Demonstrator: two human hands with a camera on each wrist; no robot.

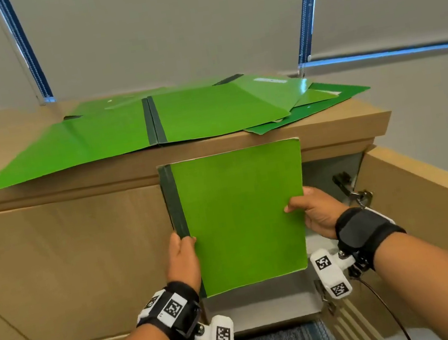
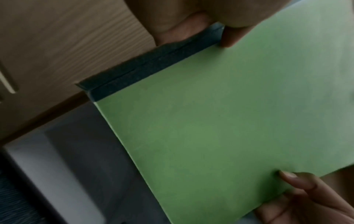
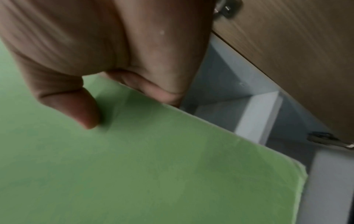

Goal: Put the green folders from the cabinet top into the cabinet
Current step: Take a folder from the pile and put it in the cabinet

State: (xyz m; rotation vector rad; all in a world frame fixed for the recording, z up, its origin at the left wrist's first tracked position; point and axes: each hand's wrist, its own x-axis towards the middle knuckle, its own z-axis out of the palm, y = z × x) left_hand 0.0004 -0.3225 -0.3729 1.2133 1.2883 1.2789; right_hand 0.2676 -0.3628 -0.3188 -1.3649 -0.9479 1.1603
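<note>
Closed green folder (image 1: 243, 220) held upright before the open cabinet (image 1: 334, 178), left hand (image 1: 183, 261) in a pinching grip on its dark spine, right hand (image 1: 317, 213) clamped on the opposite edge, thumb on the cover; other green folders (image 1: 110, 132) lie on the cabinet top (image 1: 342, 123).

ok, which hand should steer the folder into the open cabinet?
Right. The right hand pinches the folder edge beside the cabinet opening; the left hand holds the spine, before the closed door.
</note>
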